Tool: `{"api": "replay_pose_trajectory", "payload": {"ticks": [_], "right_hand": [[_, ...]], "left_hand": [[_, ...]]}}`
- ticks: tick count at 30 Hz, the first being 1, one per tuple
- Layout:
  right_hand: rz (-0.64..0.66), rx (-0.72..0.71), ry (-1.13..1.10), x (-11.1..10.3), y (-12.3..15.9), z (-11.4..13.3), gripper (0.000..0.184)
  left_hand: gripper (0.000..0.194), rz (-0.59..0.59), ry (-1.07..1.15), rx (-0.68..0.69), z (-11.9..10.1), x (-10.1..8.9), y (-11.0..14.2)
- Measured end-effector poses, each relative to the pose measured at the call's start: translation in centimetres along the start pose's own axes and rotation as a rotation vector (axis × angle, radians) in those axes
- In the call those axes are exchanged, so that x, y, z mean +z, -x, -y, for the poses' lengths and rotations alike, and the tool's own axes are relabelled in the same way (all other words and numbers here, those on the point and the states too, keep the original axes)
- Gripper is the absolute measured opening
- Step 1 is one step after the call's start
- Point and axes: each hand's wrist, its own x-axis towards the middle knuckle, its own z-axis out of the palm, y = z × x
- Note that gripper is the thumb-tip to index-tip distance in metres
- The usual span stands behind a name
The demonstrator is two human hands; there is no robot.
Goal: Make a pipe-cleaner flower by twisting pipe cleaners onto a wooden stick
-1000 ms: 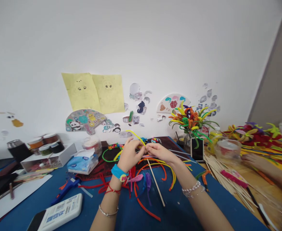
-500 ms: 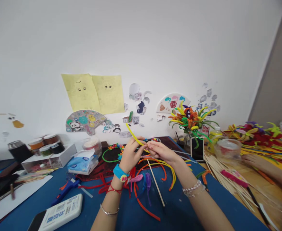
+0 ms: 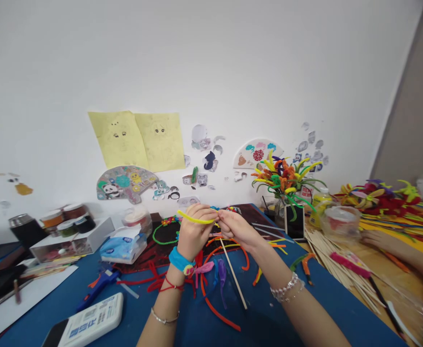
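Observation:
A yellow pipe cleaner [image 3: 196, 220] lies across the back of my left hand [image 3: 193, 231], its free end curving out to the left. The fingers of my left hand are closed near its right end. Beside them my right hand [image 3: 236, 228] pinches that end, and the two hands almost meet; the exact grip is hidden by the fingers. Below the hands a thin wooden stick [image 3: 233, 274] rests on the blue table mat [image 3: 269, 318]. An orange pipe cleaner [image 3: 217, 313] curves over the mat, near red ones [image 3: 153, 279] and a purple piece [image 3: 222, 277].
At left are a blue glue gun [image 3: 99, 286], a white packet [image 3: 96, 315], tissues [image 3: 123, 246] and paint jars [image 3: 67, 225]. A vase of pipe-cleaner flowers [image 3: 284, 180] and a phone [image 3: 294, 222] stand at right. Farther right, another person's hand [image 3: 381, 241] lies near wooden sticks [image 3: 337, 260].
The yellow pipe cleaner's free end has swung from pointing up to lying leftward and lower over my left hand. Both hands stay close together. The view has shifted slightly.

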Motion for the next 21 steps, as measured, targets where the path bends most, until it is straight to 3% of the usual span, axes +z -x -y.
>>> {"api": "replay_pose_trajectory", "payload": {"ticks": [9,21], "right_hand": [[-0.074,-0.04,-0.001,0.55,-0.18,-0.55,0.026],[-0.107,0.018,0.048,0.15,-0.37,-0.5,0.027]], "left_hand": [[0.015,-0.006,0.023,-0.007,0.5,0.55,0.26],[0.012,0.11,0.095,-0.062,0.28,0.36,0.02]]}}
